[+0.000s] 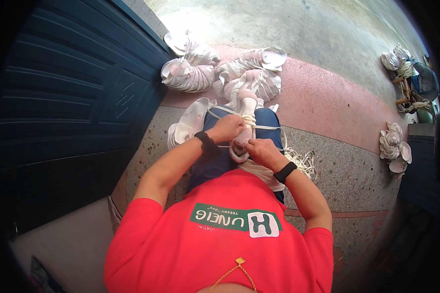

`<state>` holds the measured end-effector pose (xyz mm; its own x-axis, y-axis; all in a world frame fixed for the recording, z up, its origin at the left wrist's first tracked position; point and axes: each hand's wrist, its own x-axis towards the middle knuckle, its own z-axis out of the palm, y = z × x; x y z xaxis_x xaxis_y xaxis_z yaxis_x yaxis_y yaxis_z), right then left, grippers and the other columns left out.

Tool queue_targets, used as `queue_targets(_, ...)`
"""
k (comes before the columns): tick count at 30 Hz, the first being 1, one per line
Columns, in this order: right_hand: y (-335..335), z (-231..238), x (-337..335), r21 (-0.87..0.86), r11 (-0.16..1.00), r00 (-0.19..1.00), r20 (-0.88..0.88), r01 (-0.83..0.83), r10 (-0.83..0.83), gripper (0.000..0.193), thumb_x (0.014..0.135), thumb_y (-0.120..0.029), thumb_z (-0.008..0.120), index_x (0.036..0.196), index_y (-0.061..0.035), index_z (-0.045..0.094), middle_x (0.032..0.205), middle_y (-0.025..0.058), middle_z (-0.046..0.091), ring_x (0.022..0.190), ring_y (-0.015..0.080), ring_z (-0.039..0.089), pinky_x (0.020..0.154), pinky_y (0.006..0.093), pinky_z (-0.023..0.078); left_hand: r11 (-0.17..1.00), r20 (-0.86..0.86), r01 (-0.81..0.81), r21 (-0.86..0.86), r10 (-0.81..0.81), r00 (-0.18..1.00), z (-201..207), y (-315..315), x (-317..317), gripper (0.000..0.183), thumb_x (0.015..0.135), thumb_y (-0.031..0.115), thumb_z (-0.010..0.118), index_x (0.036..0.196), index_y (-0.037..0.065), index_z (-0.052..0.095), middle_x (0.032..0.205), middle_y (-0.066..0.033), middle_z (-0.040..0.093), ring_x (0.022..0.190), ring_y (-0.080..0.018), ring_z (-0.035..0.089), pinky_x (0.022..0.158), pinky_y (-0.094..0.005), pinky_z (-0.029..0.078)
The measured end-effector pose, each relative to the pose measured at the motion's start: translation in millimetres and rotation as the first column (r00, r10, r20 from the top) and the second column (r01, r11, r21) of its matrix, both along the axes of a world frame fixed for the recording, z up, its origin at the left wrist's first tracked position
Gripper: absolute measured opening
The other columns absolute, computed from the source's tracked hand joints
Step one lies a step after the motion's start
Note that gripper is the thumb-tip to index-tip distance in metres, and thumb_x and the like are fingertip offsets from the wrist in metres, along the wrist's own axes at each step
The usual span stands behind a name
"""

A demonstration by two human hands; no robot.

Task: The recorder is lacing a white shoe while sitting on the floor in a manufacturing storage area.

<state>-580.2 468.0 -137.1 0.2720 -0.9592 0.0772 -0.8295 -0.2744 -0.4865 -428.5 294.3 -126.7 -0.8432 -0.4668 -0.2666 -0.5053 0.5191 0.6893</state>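
Observation:
A white and pale pink shoe upper [248, 103] lies lengthwise over my lap, its toe pointing away from me. An off-white shoelace [268, 128] crosses its front and loops out to both sides over my jeans. At the upper's left edge, my left hand [228, 128] has its fingers closed on the lace. My right hand [266, 152] is closed too, thumb and fingertips pinching the upper near its ankle opening; whether lace is also in that pinch is hidden. More loose laces [302, 162] hang in a tangle beside my right knee.
Stacked white and pink shoe uppers [188, 75] lie on the floor beyond my knees, with another bundle [249, 73] beside them. A separate upper pile [190, 122] rests by my left knee. A dark blue door [83, 97] stands close on the left. More uppers [395, 149] lie far right.

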Motion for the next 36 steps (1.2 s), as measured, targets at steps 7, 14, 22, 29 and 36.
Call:
queue_targets(7,-23.5,17.2,1.9,0.101,0.909,0.861,0.293,0.403,-0.415,0.024,0.09,-0.012,0.06,0.114,-0.0074,0.065,0.101,0.0157,0.068,0.084,0.0404,0.069,0.071,0.0512,0.056,0.966,-0.116,0.021,-0.256,-0.052,0.992,-13.1,9.6,-4.0,0.017,0.087,0.019,0.069,0.09,0.002,0.073,0.089,-0.0214,0.07,0.089,-0.0393,0.069,0.078,-0.0481,0.054)
queue_targets(14,-20.5,6.6,-1.0,0.113,0.895,0.894,0.074,0.432,-0.442,0.041,0.089,-0.01,0.062,0.128,-0.0061,0.053,0.099,0.0177,0.071,0.082,0.0416,0.07,0.068,0.0504,0.056,0.996,-0.099,-0.01,0.094,0.02,0.995,-9.4,-0.3,-1.1,0.016,0.084,0.016,0.069,0.089,0.001,0.074,0.086,-0.0215,0.07,0.083,-0.0393,0.068,0.074,-0.0469,0.053)
queue_targets(22,-26.5,-5.6,-1.5,0.19,0.836,0.786,0.284,0.516,-0.549,0.049,0.088,-0.007,0.065,0.136,-0.0066,0.054,0.097,0.0196,0.075,0.089,0.0409,0.071,0.076,0.05,0.056,0.944,-0.126,0.069,-0.322,-0.115,0.985,-19.0,11.9,-10.5,0.013,0.086,0.013,0.069,0.086,0.0,0.072,0.091,-0.0204,0.07,0.091,-0.0421,0.065,0.08,-0.0477,0.053)
queue_targets(29,-31.2,-19.4,-3.0,0.272,0.782,0.633,0.468,0.56,-0.617,0.041,0.093,-0.011,0.069,0.132,-0.0021,0.06,0.104,0.02,0.075,0.096,0.0326,0.074,0.083,0.0378,0.056,0.976,-0.212,-0.188,-0.114,0.161,0.964,-8.3,29.1,-9.5,0.019,0.09,0.011,0.064,0.106,0.0,0.068,0.091,-0.0232,0.069,0.094,-0.0436,0.065,0.083,-0.051,0.052)
queue_targets(36,-40.4,-34.5,-11.5,0.396,0.745,0.512,0.549,0.536,-0.66,0.039,0.092,-0.011,0.068,0.128,0.0015,0.062,0.109,0.0137,0.071,0.102,0.0228,0.067,0.09,0.0333,0.052,0.972,-0.146,-0.223,0.066,0.231,0.962,-10.8,21.1,-10.5,0.032,0.089,0.012,0.063,0.119,0.001,0.066,0.094,-0.0233,0.07,0.095,-0.0431,0.065,0.083,-0.0523,0.053)
